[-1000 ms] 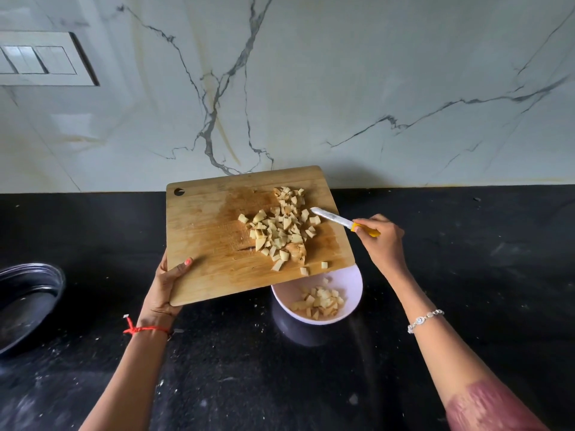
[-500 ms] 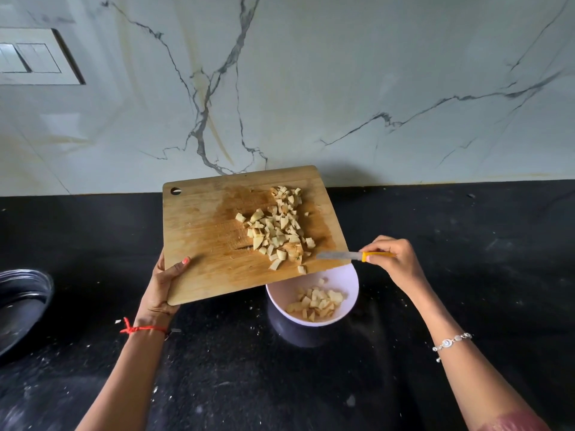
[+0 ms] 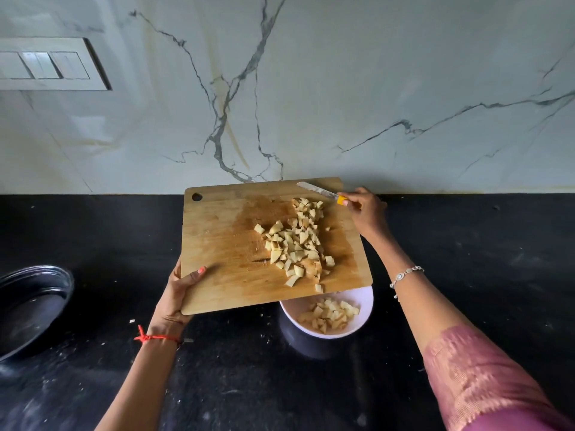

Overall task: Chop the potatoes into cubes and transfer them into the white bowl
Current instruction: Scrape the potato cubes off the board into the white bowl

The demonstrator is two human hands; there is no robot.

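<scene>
Holding the wooden cutting board (image 3: 224, 244) above the black counter (image 3: 466, 244), your left hand (image 3: 179, 297) clamps its near corner, overhanging the part-filled white bowl (image 3: 367, 303). Potato cubes (image 3: 295, 244) are heaped mid-board. Your right hand (image 3: 365, 208) pinches the knife (image 3: 315, 189) at the far edge; a wide sweep could scatter cubes past the rim.

The person's left hand (image 3: 182, 295) gripped the near left corner of the rectangular wooden cutting board (image 3: 224, 231), thumb on top, fingers hidden beneath, a red thread (image 3: 155, 337) round the wrist. The right arm reached forward past the board's right edge, with a pink sleeve (image 3: 485, 381) and a silver bracelet (image 3: 406, 274). The right hand (image 3: 364, 210) curled round the yellow-handled small knife (image 3: 318, 191), blade pointing left.
</scene>
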